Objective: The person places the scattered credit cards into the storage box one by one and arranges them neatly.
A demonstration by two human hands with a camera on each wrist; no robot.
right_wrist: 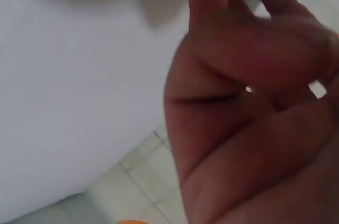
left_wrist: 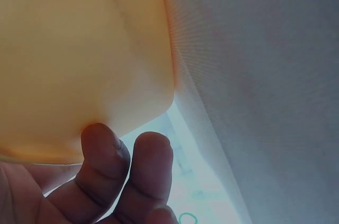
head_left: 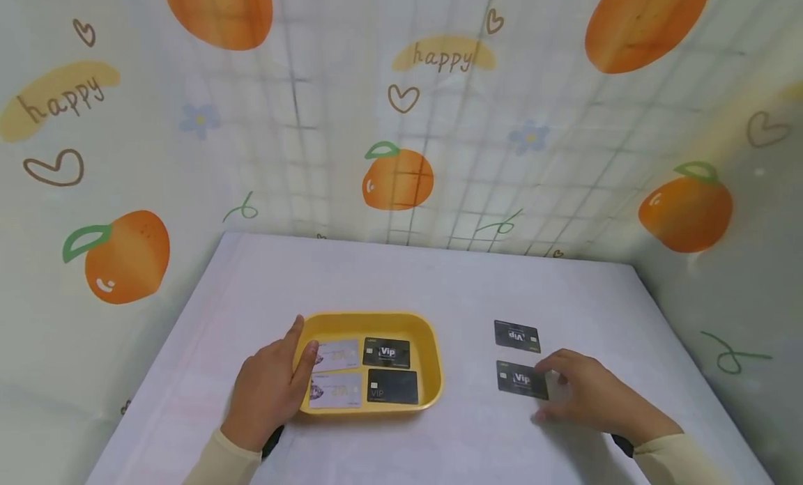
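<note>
In the head view my left hand [head_left: 266,387] holds the left side of a yellow tray [head_left: 433,332], its thumb over the rim. The left wrist view shows fingertips [left_wrist: 103,147] against the outer wall of the tray. Inside lie two pale cards on the left, one above the other [head_left: 339,391], and a black VIP card [head_left: 387,352] above another black card [head_left: 393,387]. My right hand [head_left: 590,394] touches the right end of a black VIP card [head_left: 517,378] lying on the table, its thumb apart from the card. The right wrist view does not show what the fingertips touch.
Another black VIP card [head_left: 516,336] lies on the white table [head_left: 464,283], just beyond the card at my right hand. Curtains printed with oranges [head_left: 398,180] enclose the table at the back and both sides.
</note>
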